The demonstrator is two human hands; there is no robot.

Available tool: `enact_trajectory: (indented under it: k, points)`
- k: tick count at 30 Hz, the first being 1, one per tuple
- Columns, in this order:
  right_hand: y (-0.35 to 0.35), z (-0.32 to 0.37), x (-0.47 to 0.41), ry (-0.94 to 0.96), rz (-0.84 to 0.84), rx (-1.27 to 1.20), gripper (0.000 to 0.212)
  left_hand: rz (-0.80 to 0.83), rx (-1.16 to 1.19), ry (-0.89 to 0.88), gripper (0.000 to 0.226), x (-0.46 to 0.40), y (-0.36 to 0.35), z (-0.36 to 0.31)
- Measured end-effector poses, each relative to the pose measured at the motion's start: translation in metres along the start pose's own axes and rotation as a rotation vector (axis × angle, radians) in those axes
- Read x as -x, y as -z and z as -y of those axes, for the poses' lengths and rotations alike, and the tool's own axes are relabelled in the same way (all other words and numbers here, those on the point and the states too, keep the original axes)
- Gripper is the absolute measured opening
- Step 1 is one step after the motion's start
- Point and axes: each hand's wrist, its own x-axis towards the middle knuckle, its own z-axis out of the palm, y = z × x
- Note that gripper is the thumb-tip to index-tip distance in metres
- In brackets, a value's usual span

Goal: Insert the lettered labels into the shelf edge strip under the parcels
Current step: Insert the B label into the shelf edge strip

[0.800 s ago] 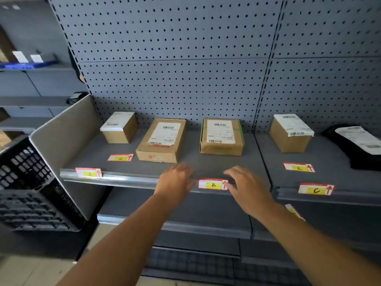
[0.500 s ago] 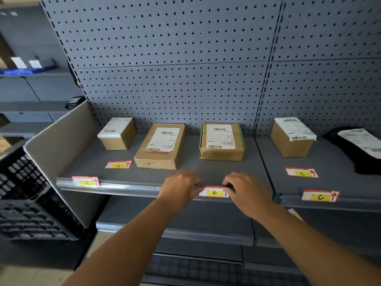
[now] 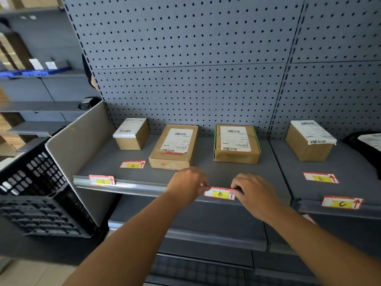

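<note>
Both hands, left hand (image 3: 188, 185) and right hand (image 3: 252, 194), pinch the ends of label B (image 3: 220, 193) at the shelf edge strip (image 3: 132, 185), below the green-taped parcel (image 3: 236, 143); uneven pressing could buckle it or seat it crooked.

Grey shelf (image 3: 206, 168) with parcels (image 3: 174, 146), loose labels (image 3: 133, 164)

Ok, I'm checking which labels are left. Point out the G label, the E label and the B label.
G label (image 3: 133, 164): head view, yellow patch.
E label (image 3: 320, 177): head view, yellow patch.
B label (image 3: 220, 193): head view, letter, between both hands.
</note>
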Motion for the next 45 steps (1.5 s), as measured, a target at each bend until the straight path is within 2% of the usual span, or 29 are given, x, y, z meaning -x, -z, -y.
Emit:
enact_trajectory:
  k: [13, 23, 45]
  points:
    - [-0.016, 0.074, -0.036, 0.061, 0.034, -0.123, 0.015, 0.046, 0.054, 0.016, 0.02, 0.022, 0.024, 0.084]
    - [-0.032, 0.118, -0.057, 0.126, 0.018, -0.095, 0.017, 0.018, -0.036, -0.02, 0.021, 0.047, 0.043, 0.134]
    - [-0.034, 0.144, -0.064, 0.099, 0.062, -0.083, 0.017, 0.045, -0.022, 0.027, 0.017, 0.066, 0.049, 0.146]
